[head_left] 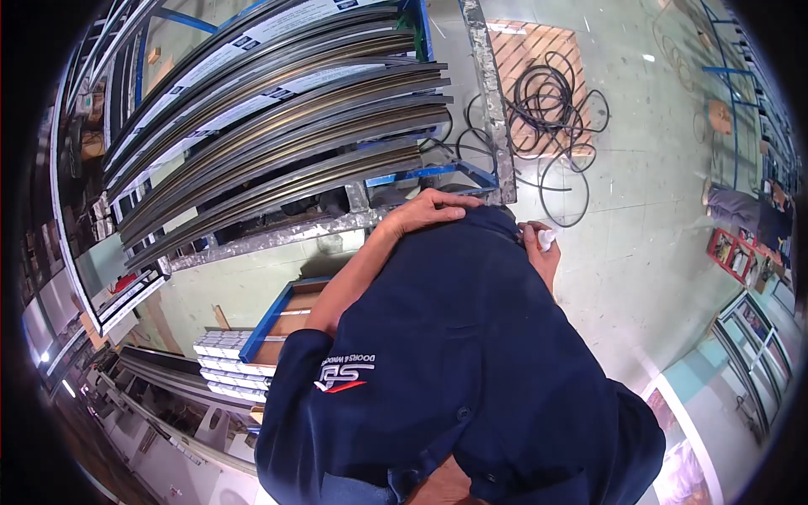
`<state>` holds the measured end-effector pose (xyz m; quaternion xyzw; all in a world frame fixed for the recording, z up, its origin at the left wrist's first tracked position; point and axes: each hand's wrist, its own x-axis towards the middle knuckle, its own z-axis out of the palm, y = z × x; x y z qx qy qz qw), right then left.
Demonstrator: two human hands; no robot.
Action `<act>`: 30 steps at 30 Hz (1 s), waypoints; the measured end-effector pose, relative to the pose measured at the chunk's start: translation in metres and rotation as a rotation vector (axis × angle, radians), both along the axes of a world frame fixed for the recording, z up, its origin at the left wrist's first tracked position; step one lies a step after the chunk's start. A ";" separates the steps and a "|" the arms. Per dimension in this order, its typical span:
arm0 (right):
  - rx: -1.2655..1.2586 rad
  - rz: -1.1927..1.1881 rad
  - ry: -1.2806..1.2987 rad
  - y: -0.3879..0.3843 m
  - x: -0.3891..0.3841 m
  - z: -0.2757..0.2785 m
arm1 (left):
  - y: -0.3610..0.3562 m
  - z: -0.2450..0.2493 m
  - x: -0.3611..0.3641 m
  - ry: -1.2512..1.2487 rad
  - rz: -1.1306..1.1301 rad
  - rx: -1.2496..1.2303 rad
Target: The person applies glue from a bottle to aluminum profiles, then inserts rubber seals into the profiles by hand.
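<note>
Left hand flat on navy shirt, fingers pressed together. Right hand pinches white wad at shirt edge. Metal rails beyond.

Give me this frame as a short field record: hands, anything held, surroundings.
view: head camera, looking down over a navy blue shirt
left hand: rests fingers-down on the shirt's far edge, beside the silver metal frame bar; holds nothing visible
right hand: pinches a small white object, too small to identify
rack: long grey metal profiles stacked on a blue steel rack
floor: loose black cord coiled partly over a wooden pallet
</note>
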<state>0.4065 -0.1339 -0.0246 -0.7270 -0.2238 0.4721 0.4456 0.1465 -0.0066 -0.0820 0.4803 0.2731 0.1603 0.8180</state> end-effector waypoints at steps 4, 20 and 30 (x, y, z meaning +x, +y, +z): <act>-0.022 0.008 -0.043 -0.009 0.002 -0.008 | -0.011 -0.004 0.003 -0.275 0.098 -0.286; -0.043 0.056 -0.078 -0.002 0.000 -0.028 | -0.043 0.015 -0.025 -0.380 0.352 -0.626; -0.029 0.236 -0.135 0.029 0.006 -0.029 | -0.012 0.055 -0.022 -0.156 0.376 -0.367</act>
